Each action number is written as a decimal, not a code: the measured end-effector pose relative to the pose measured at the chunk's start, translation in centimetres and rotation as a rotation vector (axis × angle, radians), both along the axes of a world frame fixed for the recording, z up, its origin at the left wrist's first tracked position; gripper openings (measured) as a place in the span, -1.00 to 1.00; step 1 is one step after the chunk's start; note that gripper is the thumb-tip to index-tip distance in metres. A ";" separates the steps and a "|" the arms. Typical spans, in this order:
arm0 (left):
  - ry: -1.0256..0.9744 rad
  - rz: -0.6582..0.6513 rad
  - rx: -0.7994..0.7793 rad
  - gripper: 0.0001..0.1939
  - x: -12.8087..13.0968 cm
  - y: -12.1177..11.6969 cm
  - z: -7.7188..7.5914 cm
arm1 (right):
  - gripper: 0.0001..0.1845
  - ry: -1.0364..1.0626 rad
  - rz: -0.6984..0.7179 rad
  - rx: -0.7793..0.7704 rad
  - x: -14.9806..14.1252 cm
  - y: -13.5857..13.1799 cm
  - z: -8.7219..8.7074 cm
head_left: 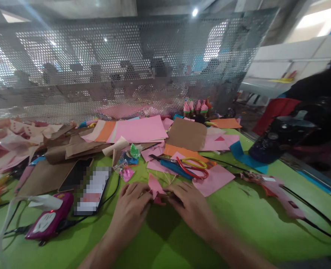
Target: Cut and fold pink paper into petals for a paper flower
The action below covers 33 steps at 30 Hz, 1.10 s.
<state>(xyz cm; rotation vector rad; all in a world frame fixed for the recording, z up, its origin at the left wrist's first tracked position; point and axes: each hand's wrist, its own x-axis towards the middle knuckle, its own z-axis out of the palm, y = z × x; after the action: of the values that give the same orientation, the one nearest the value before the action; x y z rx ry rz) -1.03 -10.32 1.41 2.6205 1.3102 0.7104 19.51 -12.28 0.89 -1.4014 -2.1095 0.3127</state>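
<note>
A small folded piece of pink paper (155, 186) is between my hands, just above the green table (165, 250). My left hand (134, 203) pinches its left side with thumb and fingers. On the other side, the curled fingers of my right hand (190, 205) grip the paper's right edge; their tips are slightly blurred. Thin pale strips (169, 177) lie just beyond my fingers. Behind them, blue-handled scissors (175, 168) and scissors with red and yellow handles (194, 166) rest on pink and orange paper.
To the right lies a pink glue gun (280, 194) with its cord. A purple extension socket (50, 220), phones (94, 190) and cables occupy the left. Paper sheets (143, 129) and scraps are piled along the back, before a perforated metal screen (112, 67). A person (319, 86) is at far right.
</note>
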 end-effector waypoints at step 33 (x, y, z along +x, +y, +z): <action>-1.151 -0.145 -1.006 -0.77 2.0 3.9 3.2 | -0.82 0.346 0.245 -0.108 0.5 4.5 7.3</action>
<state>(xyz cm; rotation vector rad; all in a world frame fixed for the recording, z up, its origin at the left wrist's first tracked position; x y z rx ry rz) 1.01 -6.42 4.64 1.1248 0.7388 0.9408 19.97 -7.82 8.24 -1.0541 -1.9946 0.7224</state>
